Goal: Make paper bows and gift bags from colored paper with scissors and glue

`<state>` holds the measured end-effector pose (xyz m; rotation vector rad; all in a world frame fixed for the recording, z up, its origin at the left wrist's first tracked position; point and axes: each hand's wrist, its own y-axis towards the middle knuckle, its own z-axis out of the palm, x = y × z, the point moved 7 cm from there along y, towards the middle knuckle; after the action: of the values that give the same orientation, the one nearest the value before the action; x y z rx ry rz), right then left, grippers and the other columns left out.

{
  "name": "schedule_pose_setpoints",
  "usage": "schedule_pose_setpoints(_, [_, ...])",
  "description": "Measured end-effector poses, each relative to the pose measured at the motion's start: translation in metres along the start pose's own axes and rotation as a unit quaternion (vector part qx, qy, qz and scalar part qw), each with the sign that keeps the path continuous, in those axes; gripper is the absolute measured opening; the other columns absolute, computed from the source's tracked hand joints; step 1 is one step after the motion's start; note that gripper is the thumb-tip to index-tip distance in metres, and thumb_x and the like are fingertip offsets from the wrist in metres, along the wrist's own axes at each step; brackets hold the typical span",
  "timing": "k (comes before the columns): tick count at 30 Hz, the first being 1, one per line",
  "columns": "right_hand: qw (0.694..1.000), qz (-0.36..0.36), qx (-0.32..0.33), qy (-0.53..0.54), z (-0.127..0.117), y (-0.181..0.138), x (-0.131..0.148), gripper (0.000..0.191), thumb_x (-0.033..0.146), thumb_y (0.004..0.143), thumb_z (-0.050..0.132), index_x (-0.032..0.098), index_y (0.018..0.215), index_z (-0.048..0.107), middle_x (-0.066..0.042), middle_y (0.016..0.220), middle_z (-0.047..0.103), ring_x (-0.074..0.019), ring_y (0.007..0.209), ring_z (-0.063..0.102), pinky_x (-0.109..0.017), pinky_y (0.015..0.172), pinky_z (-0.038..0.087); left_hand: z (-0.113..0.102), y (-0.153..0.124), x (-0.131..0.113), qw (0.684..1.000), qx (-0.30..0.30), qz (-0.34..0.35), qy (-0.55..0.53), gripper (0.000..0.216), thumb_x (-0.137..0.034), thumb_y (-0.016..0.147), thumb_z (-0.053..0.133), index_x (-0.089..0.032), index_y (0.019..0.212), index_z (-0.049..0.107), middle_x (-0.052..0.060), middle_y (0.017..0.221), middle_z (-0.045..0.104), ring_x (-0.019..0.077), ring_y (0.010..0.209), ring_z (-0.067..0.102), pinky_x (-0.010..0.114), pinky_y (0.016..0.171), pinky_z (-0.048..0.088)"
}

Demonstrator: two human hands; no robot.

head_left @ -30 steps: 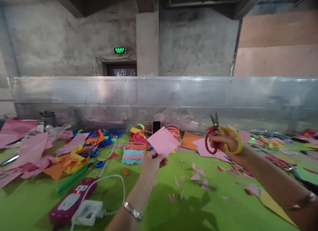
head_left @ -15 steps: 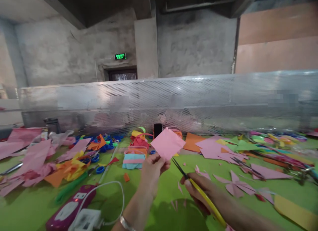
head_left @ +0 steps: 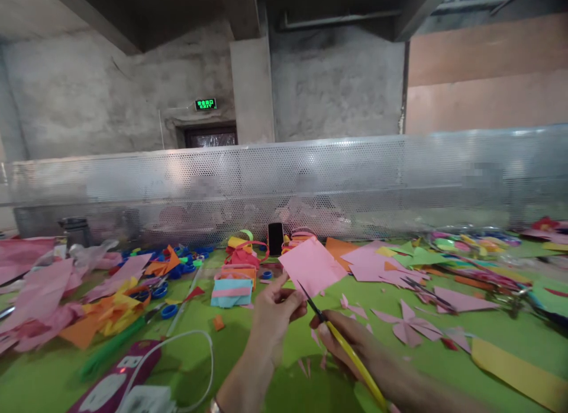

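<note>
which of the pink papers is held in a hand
The squarish pink sheet in the left hand, with yellow-handled scissors at its lower edge; the other pink pieces lie on the green table.

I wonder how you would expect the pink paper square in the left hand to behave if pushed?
The pink paper square looks fairly stiff: held near one edge by the left hand, it stands out almost flat. It is probably light, being a thin sheet. Its unsupported far side would likely bend.
</note>
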<state>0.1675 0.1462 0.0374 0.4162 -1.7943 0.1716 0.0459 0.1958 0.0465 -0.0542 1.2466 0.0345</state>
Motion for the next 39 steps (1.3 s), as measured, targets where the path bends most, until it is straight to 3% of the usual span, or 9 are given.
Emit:
schedule_pose_setpoints(8, [1.000,-0.029,-0.002,0.007,0.002,0.003,-0.011,0.040,0.061,0.080,0.046,0.022,0.077,0.045,0.005,0.070,0.038,-0.0104,0.059,0.038,-0.023,0.057,0.041,0.003,-0.004,-0.003,1.000,-0.002,0.013,-0.012,0.067,-0.002,0.063,0.070,-0.011,0.126,0.051,-0.001,0.059,0.064,0.0072,0.052,0.057,0.020,0.058,0.054])
schedule_pose_setpoints(22, [0.996,-0.027,-0.062,-0.056,-0.002,-0.002,-0.009,0.045,0.063,0.080,0.038,0.022,0.082,0.056,-0.005,0.084,0.058,-0.0187,0.074,0.053,-0.028,0.062,0.048,0.000,-0.007,-0.008,0.999,-0.024,0.036,-0.032,0.062,0.001,0.064,0.066,-0.009,0.123,0.053,-0.002,0.058,0.063,0.0082,0.053,0.058,0.022,0.058,0.055])
schedule_pose_setpoints(29, [0.996,-0.019,-0.067,-0.058,-0.002,-0.002,-0.005,0.047,0.065,0.079,0.038,0.022,0.082,0.056,-0.004,0.081,0.058,-0.0184,0.073,0.053,-0.028,0.063,0.048,0.001,-0.009,-0.002,0.999,-0.012,0.032,-0.043,0.058,-0.003,0.061,0.070,-0.008,0.117,0.058,-0.003,0.056,0.062,0.0060,0.050,0.054,0.017,0.054,0.050])
schedule_pose_setpoints(35, [0.991,-0.061,-0.080,-0.092,-0.002,-0.004,0.007,0.045,0.062,0.081,0.038,0.020,0.078,0.055,-0.004,0.075,0.056,-0.0187,0.074,0.051,-0.029,0.067,0.046,0.000,-0.008,0.001,0.999,-0.025,0.023,-0.042,0.060,-0.006,0.056,0.074,-0.010,0.115,0.061,-0.003,0.055,0.062,0.0066,0.049,0.054,0.019,0.054,0.050])
schedule_pose_setpoints(39, [0.991,-0.068,-0.068,-0.088,0.001,-0.001,0.003,0.047,0.062,0.082,0.038,0.018,0.080,0.054,-0.003,0.075,0.054,-0.0158,0.068,0.048,-0.027,0.060,0.044,0.000,-0.008,0.000,0.999,-0.017,0.014,-0.031,0.058,-0.010,0.053,0.077,-0.013,0.110,0.065,-0.003,0.054,0.061,0.0067,0.048,0.054,0.019,0.054,0.049])
